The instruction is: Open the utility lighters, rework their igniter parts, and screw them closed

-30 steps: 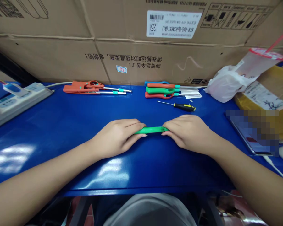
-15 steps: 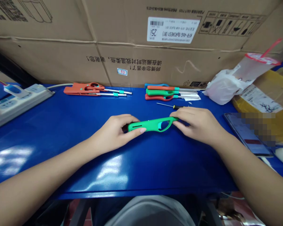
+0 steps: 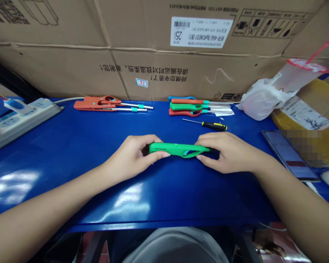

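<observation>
The lighter (image 3: 178, 148) is bright green and teal, the surface (image 3: 71, 197) glossy deep blue, the screwdriver (image 3: 214, 126) black and yellow.

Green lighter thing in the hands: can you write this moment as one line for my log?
left hand: grips green plastic lighter casing | right hand: grips its other end | nearby: screwdriver

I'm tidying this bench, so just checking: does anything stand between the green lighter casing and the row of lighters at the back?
Yes, a black-and-yellow screwdriver lies on the blue bench between them. It sits just in front of the row of lighters, ahead of the green lighter casing, which the left hand and right hand hold.
</observation>
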